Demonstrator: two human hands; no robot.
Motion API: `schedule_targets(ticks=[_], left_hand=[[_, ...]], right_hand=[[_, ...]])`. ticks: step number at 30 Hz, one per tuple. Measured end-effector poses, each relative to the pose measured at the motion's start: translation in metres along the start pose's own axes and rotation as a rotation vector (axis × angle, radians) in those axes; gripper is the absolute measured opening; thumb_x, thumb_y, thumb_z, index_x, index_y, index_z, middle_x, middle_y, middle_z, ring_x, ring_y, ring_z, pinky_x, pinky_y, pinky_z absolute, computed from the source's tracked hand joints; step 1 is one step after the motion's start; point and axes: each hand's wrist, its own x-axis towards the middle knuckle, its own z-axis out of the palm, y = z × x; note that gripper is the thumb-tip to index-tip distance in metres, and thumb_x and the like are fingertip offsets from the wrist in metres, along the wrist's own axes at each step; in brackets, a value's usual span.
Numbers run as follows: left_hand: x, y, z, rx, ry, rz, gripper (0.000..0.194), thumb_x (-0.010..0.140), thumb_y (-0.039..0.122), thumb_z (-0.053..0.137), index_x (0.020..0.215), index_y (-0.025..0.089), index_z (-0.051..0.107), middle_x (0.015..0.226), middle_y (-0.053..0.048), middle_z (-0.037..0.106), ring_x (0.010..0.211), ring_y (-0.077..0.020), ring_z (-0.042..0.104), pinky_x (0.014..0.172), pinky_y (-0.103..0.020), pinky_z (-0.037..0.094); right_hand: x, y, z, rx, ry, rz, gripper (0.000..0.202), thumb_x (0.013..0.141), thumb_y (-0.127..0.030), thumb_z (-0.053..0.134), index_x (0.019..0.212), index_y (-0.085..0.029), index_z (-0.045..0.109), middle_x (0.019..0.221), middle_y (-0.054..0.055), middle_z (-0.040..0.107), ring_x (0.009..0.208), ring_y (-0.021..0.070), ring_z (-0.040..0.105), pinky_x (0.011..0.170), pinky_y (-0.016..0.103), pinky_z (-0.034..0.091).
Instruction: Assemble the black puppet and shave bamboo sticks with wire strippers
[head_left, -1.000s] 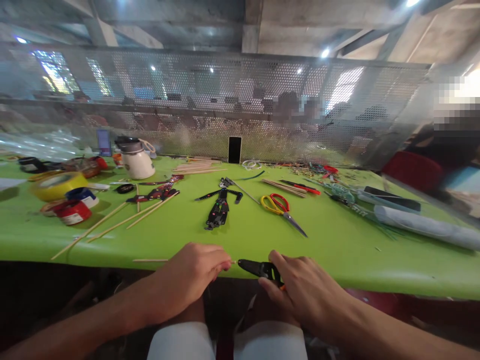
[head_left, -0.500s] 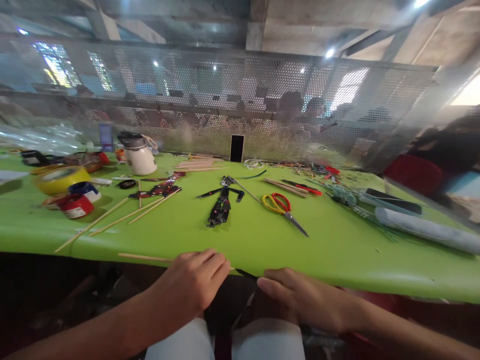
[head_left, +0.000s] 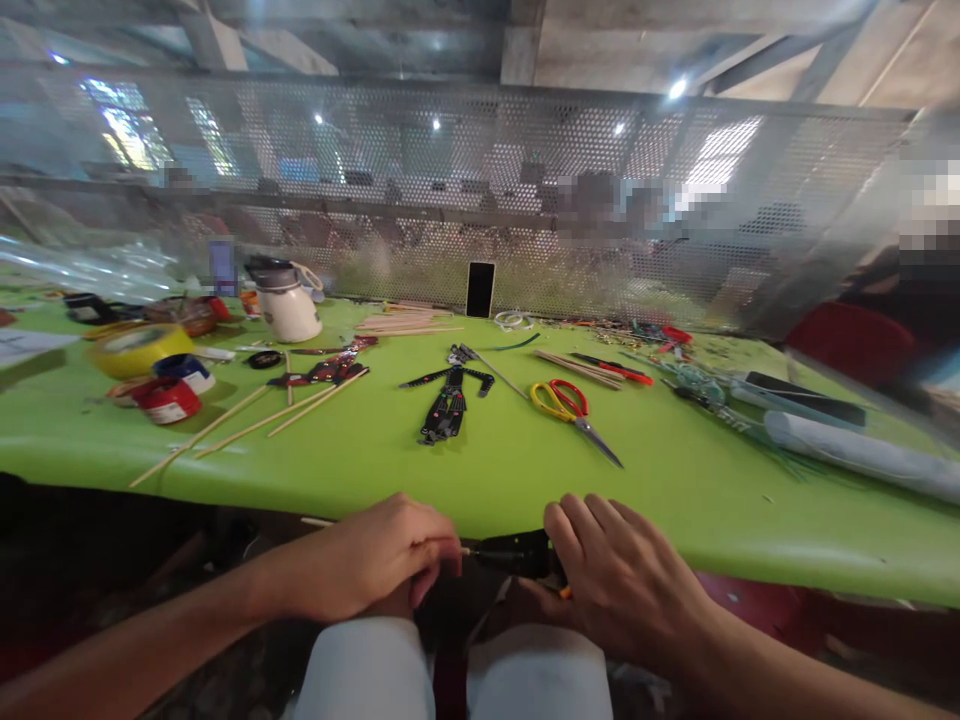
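Observation:
My left hand (head_left: 390,560) is closed round a thin bamboo stick (head_left: 318,522) at the front edge of the table. Most of the stick is hidden in the fist; its short tip shows on the right. Black pliers (head_left: 514,553), with a bit of orange near the grip, are in my closed right hand (head_left: 615,570). Their narrow nose points left and meets or nearly meets the stick's tip. Behind my hands lies a black jointed figure (head_left: 448,400), arms spread. Scissors (head_left: 577,415) with one yellow and one red handle rest to its right.
On the left are loose sticks (head_left: 240,432), a red figure (head_left: 330,368), yellow tape (head_left: 139,350), paint pots (head_left: 171,400) and a jug (head_left: 289,305). A phone (head_left: 481,290) stands at the back. A white roll (head_left: 862,448) lies right. A person sits far right.
My right hand has turned and risen, so the pliers' broad side now shows. The left hand has rotated, and the stick's left end sits lower, mostly behind the hand.

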Motion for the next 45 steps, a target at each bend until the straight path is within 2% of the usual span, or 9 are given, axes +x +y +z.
schedule_targets(ticks=[4, 14, 17, 23, 25, 31, 36, 41, 45], left_hand=[[0.004, 0.003, -0.001, -0.082, -0.005, -0.007, 0.031, 0.098, 0.015, 0.043, 0.071, 0.014, 0.058, 0.066, 0.001, 0.059, 0.065, -0.0105, 0.054, 0.065, -0.019, 0.040], [0.003, -0.021, 0.024, 0.376, 0.361, 0.223, 0.024, 0.098, 0.010, 0.041, 0.081, 0.015, 0.057, 0.074, -0.002, 0.056, 0.071, -0.0164, 0.049, 0.061, -0.026, 0.037], [0.003, -0.024, 0.029, 0.596, 0.423, 0.331, 0.022, 0.100, 0.013, 0.040, 0.085, 0.014, 0.056, 0.076, -0.004, 0.057, 0.072, -0.0188, 0.048, 0.064, -0.030, 0.040], [0.002, -0.026, 0.035, 0.924, 0.551, 0.457, 0.024, 0.100, 0.015, 0.037, 0.095, 0.010, 0.059, 0.077, -0.008, 0.060, 0.079, -0.0237, 0.055, 0.062, -0.031, 0.044], [0.001, -0.027, 0.035, 0.970, 0.555, 0.454, 0.023, 0.100, 0.015, 0.038, 0.099, 0.008, 0.060, 0.079, -0.008, 0.061, 0.081, -0.0243, 0.057, 0.061, -0.031, 0.043], [0.000, -0.023, 0.030, 0.605, 0.367, 0.210, 0.023, 0.102, 0.019, 0.039, 0.099, 0.017, 0.061, 0.086, -0.003, 0.064, 0.076, -0.0177, 0.060, 0.064, -0.029, 0.041], [0.000, -0.013, 0.013, 0.215, 0.209, 0.037, 0.027, 0.102, 0.028, 0.044, 0.089, 0.017, 0.065, 0.084, -0.003, 0.068, 0.076, -0.0154, 0.062, 0.069, -0.025, 0.042], [0.002, -0.004, 0.000, -0.001, 0.024, -0.047, 0.036, 0.103, 0.026, 0.041, 0.073, 0.015, 0.059, 0.067, 0.001, 0.065, 0.063, -0.0100, 0.057, 0.062, -0.021, 0.038], [0.004, -0.006, 0.005, 0.109, 0.102, 0.021, 0.033, 0.102, 0.025, 0.043, 0.073, 0.015, 0.056, 0.067, 0.002, 0.061, 0.062, -0.0101, 0.052, 0.059, -0.022, 0.033]], right_hand=[[0.000, -0.001, 0.003, 0.039, -0.009, 0.021, 0.035, 0.089, -0.052, 0.057, 0.083, -0.018, 0.052, 0.072, 0.005, 0.056, 0.062, 0.0234, 0.059, 0.057, 0.036, 0.041], [-0.003, -0.004, 0.005, 0.377, -0.280, 0.077, 0.034, 0.102, -0.040, 0.035, 0.106, -0.016, 0.058, 0.083, 0.010, 0.069, 0.061, 0.0202, 0.061, 0.057, 0.031, 0.034], [0.005, 0.004, -0.006, 0.669, -0.481, 0.066, 0.039, 0.103, -0.037, 0.028, 0.103, -0.017, 0.061, 0.095, 0.012, 0.068, 0.073, 0.0204, 0.060, 0.064, 0.031, 0.039], [0.026, 0.016, -0.006, 1.390, -1.063, 0.491, 0.054, 0.099, -0.061, 0.026, 0.070, -0.020, 0.044, 0.060, -0.003, 0.042, 0.047, 0.0095, 0.037, 0.044, 0.022, 0.033], [0.026, 0.016, -0.003, 1.432, -1.132, 0.530, 0.054, 0.099, -0.062, 0.025, 0.070, -0.020, 0.042, 0.058, -0.004, 0.038, 0.045, 0.0087, 0.033, 0.042, 0.022, 0.031], [0.006, 0.001, 0.003, 0.637, -0.424, 0.265, 0.040, 0.101, -0.051, 0.036, 0.092, -0.018, 0.056, 0.074, 0.004, 0.061, 0.065, 0.0182, 0.057, 0.060, 0.030, 0.037], [-0.002, -0.006, 0.010, 0.128, -0.051, 0.089, 0.034, 0.097, -0.050, 0.045, 0.089, -0.018, 0.053, 0.073, 0.004, 0.059, 0.063, 0.0238, 0.060, 0.058, 0.034, 0.036], [0.000, -0.002, 0.002, 0.013, 0.008, 0.066, 0.034, 0.092, -0.052, 0.053, 0.086, -0.018, 0.052, 0.075, 0.005, 0.058, 0.066, 0.0236, 0.059, 0.058, 0.034, 0.036], [-0.001, -0.002, 0.002, 0.064, -0.084, 0.084, 0.032, 0.094, -0.050, 0.051, 0.087, -0.018, 0.053, 0.075, 0.005, 0.060, 0.064, 0.0238, 0.061, 0.057, 0.034, 0.036]])
